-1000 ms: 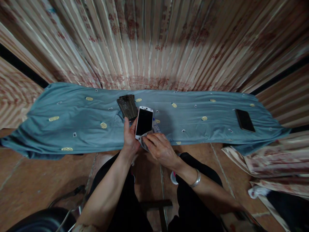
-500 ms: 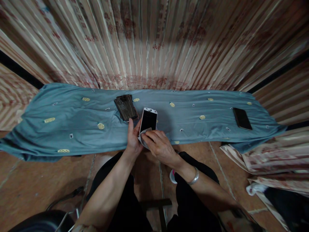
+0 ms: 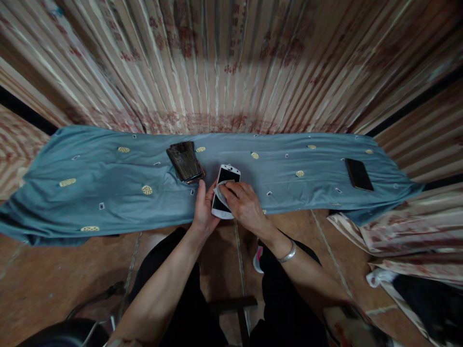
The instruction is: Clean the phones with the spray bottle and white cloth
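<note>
A white smartphone (image 3: 224, 213) with a dark screen is held face up by my left hand (image 3: 205, 209), which grips it along its left side and from beneath. My right hand (image 3: 245, 205) pinches a pale wiping cloth (image 3: 219, 192) and presses it on the upper middle of the screen. Just beyond my left thumb lies a small stack of dark smartphones (image 3: 185, 161), the top one streaked with reflections. Farther right, a single dark smartphone (image 3: 359, 174) rests alone.
The phones lie on a long surface covered by a blue-green cloth (image 3: 108, 183) with yellow pineapple prints. Patterned curtains (image 3: 217, 62) hang behind it. Below are a tiled floor (image 3: 296, 221) and my dark-clothed legs, with a dark rounded object at lower left.
My right hand has slid the cloth from the phone's lower end up over its screen, uncovering the white bottom edge. The whole view has shifted slightly.
</note>
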`<action>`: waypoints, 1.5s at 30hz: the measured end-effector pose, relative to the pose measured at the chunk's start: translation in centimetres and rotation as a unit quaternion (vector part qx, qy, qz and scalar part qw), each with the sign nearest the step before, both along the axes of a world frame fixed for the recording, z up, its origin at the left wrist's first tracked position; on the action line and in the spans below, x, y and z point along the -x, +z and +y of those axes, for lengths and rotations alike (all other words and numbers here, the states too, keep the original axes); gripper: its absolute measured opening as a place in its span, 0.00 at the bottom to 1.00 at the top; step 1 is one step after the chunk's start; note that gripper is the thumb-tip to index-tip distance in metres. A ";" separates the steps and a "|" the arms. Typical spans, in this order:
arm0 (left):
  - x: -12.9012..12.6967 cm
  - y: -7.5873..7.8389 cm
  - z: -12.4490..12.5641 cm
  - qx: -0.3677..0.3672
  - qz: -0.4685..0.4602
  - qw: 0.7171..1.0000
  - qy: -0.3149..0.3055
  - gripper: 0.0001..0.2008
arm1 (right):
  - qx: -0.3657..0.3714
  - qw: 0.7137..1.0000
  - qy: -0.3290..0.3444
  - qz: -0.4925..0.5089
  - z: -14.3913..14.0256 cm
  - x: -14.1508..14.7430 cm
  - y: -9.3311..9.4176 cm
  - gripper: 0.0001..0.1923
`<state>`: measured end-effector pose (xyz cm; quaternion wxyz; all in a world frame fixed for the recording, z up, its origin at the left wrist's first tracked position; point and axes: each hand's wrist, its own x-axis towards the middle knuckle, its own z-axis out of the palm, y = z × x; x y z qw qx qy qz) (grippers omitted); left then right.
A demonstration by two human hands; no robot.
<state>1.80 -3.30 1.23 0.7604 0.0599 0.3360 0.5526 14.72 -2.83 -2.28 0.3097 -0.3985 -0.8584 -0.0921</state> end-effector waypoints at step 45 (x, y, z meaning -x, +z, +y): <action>-0.7 -1.7 -0.6 -0.063 0.054 0.996 -0.039 0.25 | 0.041 0.990 -0.118 0.060 4.4 -3.7 -0.9 0.20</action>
